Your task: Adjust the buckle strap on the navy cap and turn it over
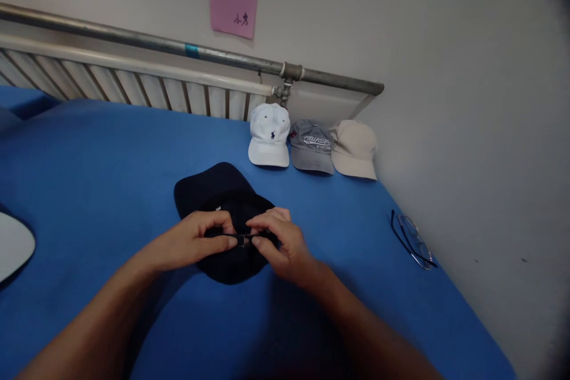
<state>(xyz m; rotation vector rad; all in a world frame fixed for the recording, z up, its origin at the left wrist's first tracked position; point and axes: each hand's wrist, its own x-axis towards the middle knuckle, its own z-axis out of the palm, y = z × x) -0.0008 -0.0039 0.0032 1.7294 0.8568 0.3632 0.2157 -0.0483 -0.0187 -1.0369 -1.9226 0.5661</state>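
A dark navy baseball cap [216, 187] lies on the blue sheet in front of me, its brim pointing up and to the left and its inside partly showing. At the cap's back, my left hand [198, 237] pinches one end of the adjusting strap [241, 240] between thumb and fingers. Close beside it, my right hand [282, 243] pinches the strap's other side. A small pale piece, perhaps the buckle, shows between the two thumbs. The fingers hide part of the strap and the cap's rim.
Along the wall stand a white cap [269, 135], a grey cap [312, 147] and a beige cap [355, 149]. Eyeglasses [415, 241] lie near the right edge. A white rounded object [14, 246] enters at left. A radiator [133, 88] and metal pipe [133, 34] run behind.
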